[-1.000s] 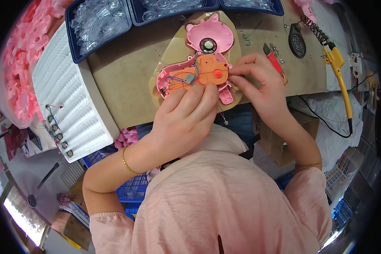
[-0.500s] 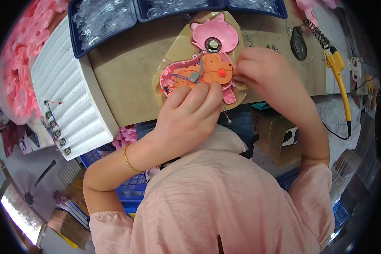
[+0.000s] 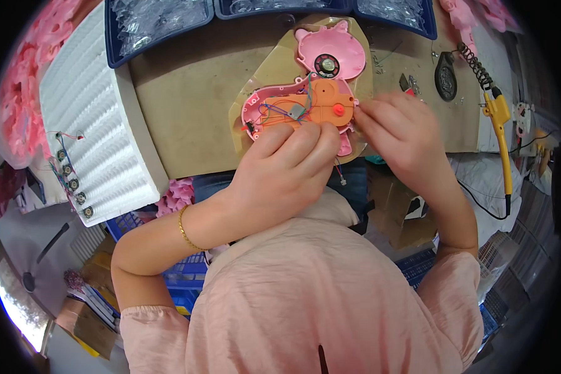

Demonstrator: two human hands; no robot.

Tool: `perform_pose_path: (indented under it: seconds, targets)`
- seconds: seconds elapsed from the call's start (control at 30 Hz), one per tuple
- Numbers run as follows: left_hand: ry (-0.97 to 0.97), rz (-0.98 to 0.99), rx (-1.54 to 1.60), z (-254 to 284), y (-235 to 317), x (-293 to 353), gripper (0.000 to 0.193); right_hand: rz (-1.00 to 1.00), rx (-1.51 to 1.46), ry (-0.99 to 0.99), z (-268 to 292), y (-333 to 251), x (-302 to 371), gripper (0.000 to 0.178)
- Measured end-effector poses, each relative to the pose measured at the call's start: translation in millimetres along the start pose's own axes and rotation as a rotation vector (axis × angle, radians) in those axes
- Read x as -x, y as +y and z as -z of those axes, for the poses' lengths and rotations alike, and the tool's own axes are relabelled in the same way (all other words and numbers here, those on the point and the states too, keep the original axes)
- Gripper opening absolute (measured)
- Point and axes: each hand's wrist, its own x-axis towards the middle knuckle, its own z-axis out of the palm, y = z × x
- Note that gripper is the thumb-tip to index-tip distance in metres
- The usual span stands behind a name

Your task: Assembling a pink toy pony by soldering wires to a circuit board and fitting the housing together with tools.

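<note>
A pink plastic toy shell (image 3: 250,106) lies open on a tan shaped board (image 3: 274,59), with an orange plastic housing (image 3: 321,93) inside it. Thin coloured wires and a small grey block (image 3: 298,111) rest on the housing, near a red knob (image 3: 338,110). My left hand (image 3: 290,163) curls its fingers over the near edge of shell and housing, holding them down. Thumb and fingertips of my right hand (image 3: 400,134) pinch together at the housing's right end; whatever they grip is hidden. Beyond sits a pink head-shaped shell (image 3: 346,50) with a round black-rimmed speaker (image 3: 326,65).
Blue bins (image 3: 162,43) of clear plastic parts line the far edge. A white ribbed foam tray (image 3: 100,124) stands at left, small speakers (image 3: 73,184) along its side. On the right hang a yellow-handled tool (image 3: 497,112) and its coiled holder; loose screws lie near a black oval piece (image 3: 445,76).
The whole view has shifted slightly, so the toy appears farther right. My right hand has come a little nearer to me, still pinched at the housing's end. My left hand keeps its hold.
</note>
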Motion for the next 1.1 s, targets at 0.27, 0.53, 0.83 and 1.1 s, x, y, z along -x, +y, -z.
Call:
perform_pose_path:
  seconds: [0.27, 0.53, 0.83, 1.1]
  targets:
    - [0.009, 0.014, 0.027, -1, 2, 2, 0.027, -0.082, 0.020, -0.023, 2, -12, 0, 0.026]
    - [0.017, 0.030, 0.025, 0, 1, 1, 0.025, -0.293, -0.220, 0.097, -11, -3, 4, 0.020]
    - [0.023, 0.046, 0.066, 0, 3, -1, 0.024, -0.276, 0.040, 0.114, -11, -23, 4, 0.022]
    - [0.034, 0.063, 0.021, -1, 5, 0, 0.023, -0.399, -0.191, 0.202, -23, -14, 14, 0.019]
